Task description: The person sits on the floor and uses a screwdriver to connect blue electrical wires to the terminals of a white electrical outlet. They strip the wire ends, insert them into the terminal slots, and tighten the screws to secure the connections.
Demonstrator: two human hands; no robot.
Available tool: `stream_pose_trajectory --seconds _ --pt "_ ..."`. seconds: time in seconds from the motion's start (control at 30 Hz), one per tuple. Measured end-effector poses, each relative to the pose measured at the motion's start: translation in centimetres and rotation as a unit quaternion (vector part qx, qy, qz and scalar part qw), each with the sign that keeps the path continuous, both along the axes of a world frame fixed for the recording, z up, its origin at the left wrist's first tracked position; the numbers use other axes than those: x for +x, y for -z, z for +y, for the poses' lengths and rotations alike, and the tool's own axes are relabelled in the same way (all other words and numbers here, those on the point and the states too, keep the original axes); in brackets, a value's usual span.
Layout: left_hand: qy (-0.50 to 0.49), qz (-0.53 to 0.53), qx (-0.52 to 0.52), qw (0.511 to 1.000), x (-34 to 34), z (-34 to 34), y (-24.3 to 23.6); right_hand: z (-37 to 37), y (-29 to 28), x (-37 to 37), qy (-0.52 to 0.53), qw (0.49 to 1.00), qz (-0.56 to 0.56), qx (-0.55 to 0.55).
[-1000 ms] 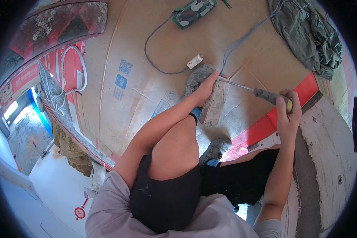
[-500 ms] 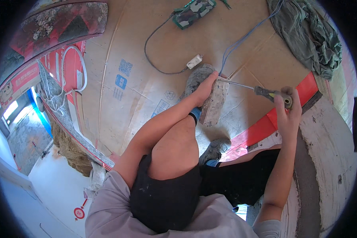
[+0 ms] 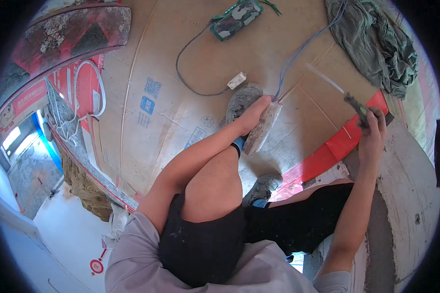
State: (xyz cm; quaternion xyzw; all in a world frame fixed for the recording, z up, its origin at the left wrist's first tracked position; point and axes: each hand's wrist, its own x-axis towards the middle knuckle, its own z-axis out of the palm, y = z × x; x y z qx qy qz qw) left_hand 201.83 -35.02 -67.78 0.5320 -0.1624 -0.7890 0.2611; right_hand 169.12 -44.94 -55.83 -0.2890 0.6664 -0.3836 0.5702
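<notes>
My left hand (image 3: 255, 113) grips the upper end of a dusty, pale oblong block (image 3: 262, 130) beside my grey shoe (image 3: 239, 96). Blue wires (image 3: 292, 62) run up from that end toward the top right. My right hand (image 3: 373, 131) is closed around the dark handle of a screwdriver (image 3: 355, 105), raised to the right of the block. Its blurred shaft points up and left, apart from the block. A small white plug-like piece (image 3: 237, 80) on a grey cable lies just above the shoe, the cable leading to a camouflage pouch (image 3: 235, 20).
Cardboard sheets (image 3: 146, 136) lie under my feet, with a red strip (image 3: 322, 154) along the right. A crumpled grey-green cloth (image 3: 371, 49) lies at the upper right. At left are white cables (image 3: 102, 97), a red-stained curved piece (image 3: 73, 31) and an edge with a lower floor (image 3: 29, 171) beyond.
The screwdriver has lifted away from the block's end, moving up and right with my right hand, its tip now raised. The block in my left hand has shifted slightly down and tilted.
</notes>
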Motion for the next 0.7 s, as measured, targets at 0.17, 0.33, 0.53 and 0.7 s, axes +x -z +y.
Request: stream_pose_trajectory --seconds 0.17,0.33,0.53,0.7 --pt "0.057 -0.033 -0.102 0.993 -0.5 -0.8 -1.8 1.6 7.4 -1.0 -0.099 0.983 0.154 0.001" --pt "0.047 -0.108 -0.168 0.979 0.5 -0.8 -2.1 4.3 6.0 8.0 -0.24 0.92 0.308 -0.022" --pt "0.072 -0.147 -0.219 0.962 -0.9 -2.2 -3.9 7.9 4.5 16.2 0.002 0.934 -0.205 0.293" --pt "0.065 -0.205 -0.232 0.949 -1.1 -2.2 -3.9 8.2 7.1 17.2 0.003 0.965 -0.155 0.213"
